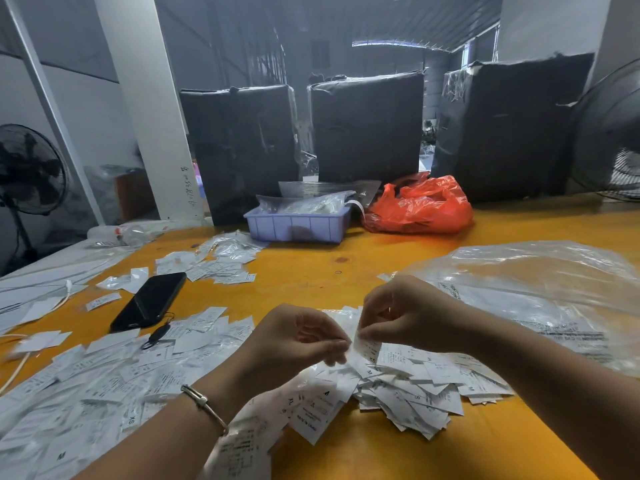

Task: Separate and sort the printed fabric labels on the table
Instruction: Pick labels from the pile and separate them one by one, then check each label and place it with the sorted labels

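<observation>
labels strewn over orange table, black bales behind

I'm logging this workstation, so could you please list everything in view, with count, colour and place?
table: one, orange-yellow, under everything
labels: many, white with black print, heaped near the hands and spread at left
phone: one, black, left of centre, face up
tray: one, lilac, far centre, holding clear packets
red bag: one, right of the tray
clear bag: one large, right side, printed labels inside
black bundles: three, wrapped, along the far edge
fans: two, black, far left and far right
cable: one, white, left edge
bracelet: one, metal, left wrist
left hand: pinches a label
right hand: pinches the same label
</observation>
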A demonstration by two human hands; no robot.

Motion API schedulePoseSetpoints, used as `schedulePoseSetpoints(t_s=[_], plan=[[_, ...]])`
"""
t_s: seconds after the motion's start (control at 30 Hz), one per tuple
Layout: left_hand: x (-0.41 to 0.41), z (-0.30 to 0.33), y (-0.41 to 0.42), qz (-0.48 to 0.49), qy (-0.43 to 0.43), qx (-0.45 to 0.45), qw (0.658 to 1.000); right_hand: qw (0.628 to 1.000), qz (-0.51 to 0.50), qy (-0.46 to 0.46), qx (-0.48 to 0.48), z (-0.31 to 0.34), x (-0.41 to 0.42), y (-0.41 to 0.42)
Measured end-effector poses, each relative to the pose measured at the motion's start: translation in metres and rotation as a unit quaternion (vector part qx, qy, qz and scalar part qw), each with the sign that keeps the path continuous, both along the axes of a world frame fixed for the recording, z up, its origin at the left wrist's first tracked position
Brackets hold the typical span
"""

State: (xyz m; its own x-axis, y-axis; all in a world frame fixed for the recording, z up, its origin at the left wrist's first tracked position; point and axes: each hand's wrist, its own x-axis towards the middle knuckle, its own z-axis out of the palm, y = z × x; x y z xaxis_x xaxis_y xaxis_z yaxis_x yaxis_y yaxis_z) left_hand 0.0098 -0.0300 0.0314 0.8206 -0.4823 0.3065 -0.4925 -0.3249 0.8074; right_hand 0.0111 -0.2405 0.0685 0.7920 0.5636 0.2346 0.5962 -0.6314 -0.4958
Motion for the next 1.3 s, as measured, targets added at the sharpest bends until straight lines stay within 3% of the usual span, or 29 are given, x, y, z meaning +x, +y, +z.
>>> schedulePoseSetpoints(t_s=[0.13, 0.23, 0.3, 1.03, 1.3], plan=[[0.000, 0.000, 0.000, 0.014, -0.019, -0.034, 0.999, 0.978, -0.044, -0.123, 0.161, 0.009, -0.002, -0.003], [0.001, 0.001, 0.002, 0.023, -0.013, -0.065, 0.998, 0.945, -0.033, -0.094, 0.311, 0.019, -0.009, -0.008], [0.002, 0.000, 0.003, 0.024, -0.007, -0.074, 0.997, 0.936, -0.010, -0.065, 0.347, 0.025, -0.012, -0.011], [0.000, 0.001, 0.002, 0.015, -0.022, -0.099, 0.995, 0.981, -0.006, -0.088, 0.175, 0.024, -0.009, -0.009], [0.000, 0.001, 0.002, 0.009, -0.016, -0.098, 0.995, 0.974, 0.005, -0.059, 0.219, 0.026, -0.007, -0.014]])
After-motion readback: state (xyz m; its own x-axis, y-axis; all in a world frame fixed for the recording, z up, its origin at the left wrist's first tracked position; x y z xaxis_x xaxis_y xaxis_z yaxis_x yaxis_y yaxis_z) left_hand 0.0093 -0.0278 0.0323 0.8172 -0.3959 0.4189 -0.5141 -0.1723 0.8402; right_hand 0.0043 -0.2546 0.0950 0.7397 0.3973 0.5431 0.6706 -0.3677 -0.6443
